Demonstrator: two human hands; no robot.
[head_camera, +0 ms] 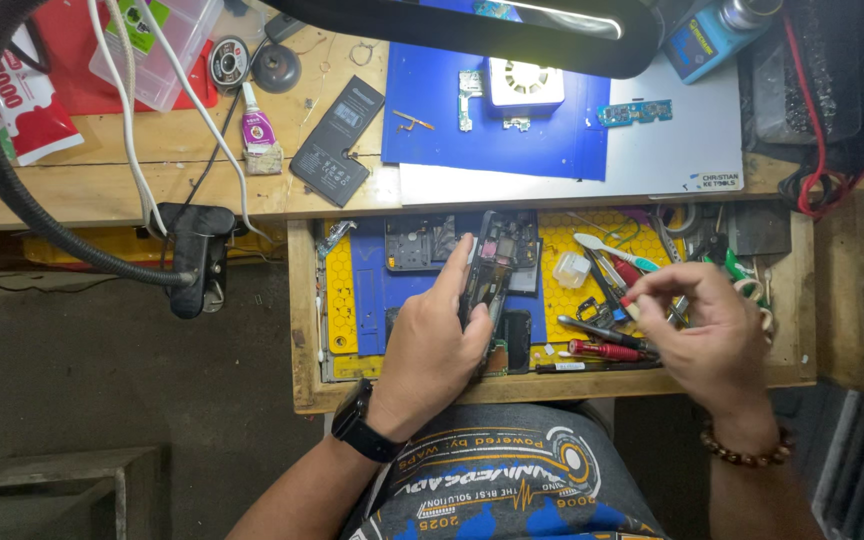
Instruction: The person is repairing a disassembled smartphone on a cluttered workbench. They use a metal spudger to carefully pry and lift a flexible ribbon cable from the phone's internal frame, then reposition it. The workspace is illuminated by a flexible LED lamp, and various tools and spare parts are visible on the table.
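**Phone frame open in the left hand, right hand picking among the tools**

The phone (pixel 487 280) is standing on edge over the open drawer (pixel 302 330), its back already off and its dark insides showing, so the strip-down is judged well under way; what is left inside cannot be told from here. The left hand (pixel 432 345) is wrapping it from the near side, thumb lying along one long edge and fingers curled behind, so the grip is closed firmly on the frame, with the phone sitting in the upper part of that grip and rising clear above the knuckles.

The right hand (pixel 702 335) is hovering well apart from the phone, over the tool pile at the drawer's right. Its thumb and forefinger are pinching a small red-tipped tool (pixel 628 300); the other fingers are loosely bent.

A red screwdriver (pixel 602 350) is lying just below that hand, a toothbrush (pixel 612 250) above it. On the bench (pixel 102 180) beyond, a battery (pixel 337 140) and a blue mat (pixel 432 110) with small boards are lying.
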